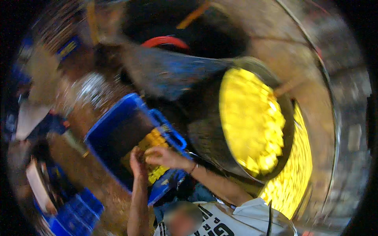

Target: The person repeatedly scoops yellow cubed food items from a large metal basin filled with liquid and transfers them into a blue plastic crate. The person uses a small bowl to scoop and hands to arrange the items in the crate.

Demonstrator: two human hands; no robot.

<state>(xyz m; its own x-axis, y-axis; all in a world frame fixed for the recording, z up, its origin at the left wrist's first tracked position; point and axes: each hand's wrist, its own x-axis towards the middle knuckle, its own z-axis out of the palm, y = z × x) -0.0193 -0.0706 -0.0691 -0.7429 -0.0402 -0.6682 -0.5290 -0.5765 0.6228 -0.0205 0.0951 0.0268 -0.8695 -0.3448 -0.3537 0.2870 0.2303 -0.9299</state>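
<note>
My left hand (138, 162) and my right hand (159, 156) are close together over a blue plastic crate (110, 109). Fingers of both hands are bent towards each other; blur hides whether a small piece is between them. Beneath and beside the hands, yellow and orange-yellow pieces (153, 138) lie in rows in one side of the crate. To the right of the crate, a large dark round container (203, 135) holds a heap of bright yellow pieces (251, 118).
More yellow pieces (292, 171) lie beyond the dark container. A red curved object (165, 41) is at the top. Blue crates (76, 212) stand at the lower left, near a pale board-like object (40, 185). The picture is strongly blurred.
</note>
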